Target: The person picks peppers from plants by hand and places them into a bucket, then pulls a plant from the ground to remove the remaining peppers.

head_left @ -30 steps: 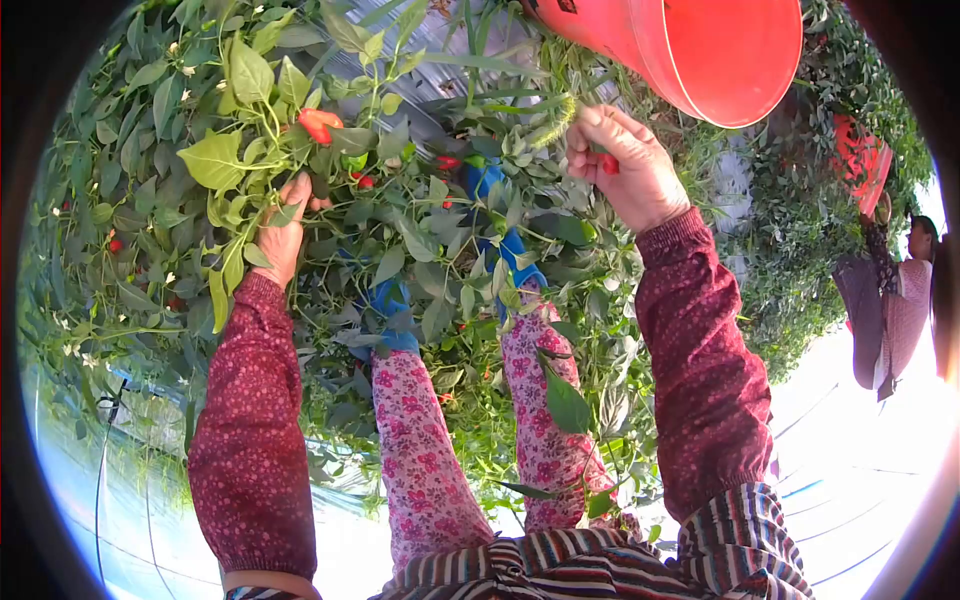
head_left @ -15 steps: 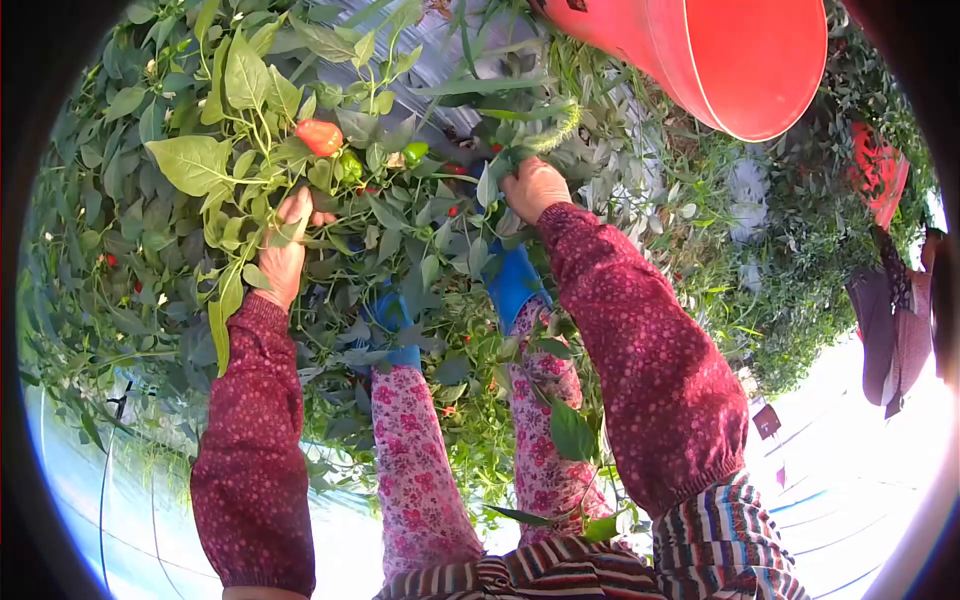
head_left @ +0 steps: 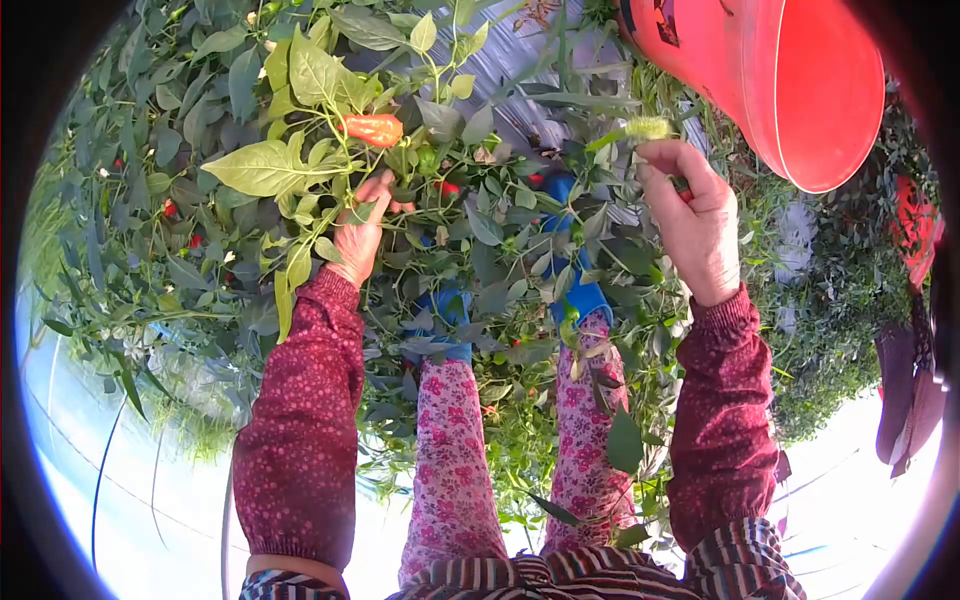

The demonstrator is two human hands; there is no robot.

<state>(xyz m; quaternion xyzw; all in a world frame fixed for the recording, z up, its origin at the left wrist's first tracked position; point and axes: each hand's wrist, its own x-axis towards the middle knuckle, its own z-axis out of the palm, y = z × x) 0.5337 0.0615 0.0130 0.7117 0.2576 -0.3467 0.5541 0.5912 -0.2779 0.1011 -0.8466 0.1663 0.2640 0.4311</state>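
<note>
My left hand [head_left: 366, 228] reaches into the pepper plants, its fingers among stems just below an orange-red pepper [head_left: 373, 130]; whether it holds a stem is hidden. A green pepper [head_left: 427, 158] and a red one [head_left: 448, 188] hang to the right of those fingers. My right hand [head_left: 693, 215] is raised over the foliage on the right, thumb and forefinger pinched on the stalk of a fuzzy green grass head [head_left: 648, 128]. Pale green leaves [head_left: 262, 168] spread left of the orange-red pepper.
A large red bucket [head_left: 820, 100] lies at the upper right. My legs in floral trousers [head_left: 450, 450] and blue boots [head_left: 583, 290] stand among the plants. Silvery plastic sheet [head_left: 505, 75] shows between rows. A person's dark clothing [head_left: 905, 385] appears at the far right edge.
My right hand has come up and right out of the leaves with the grass head. The view has shifted, so plants and bucket appear farther right and my left hand remains beneath the orange-red pepper.
</note>
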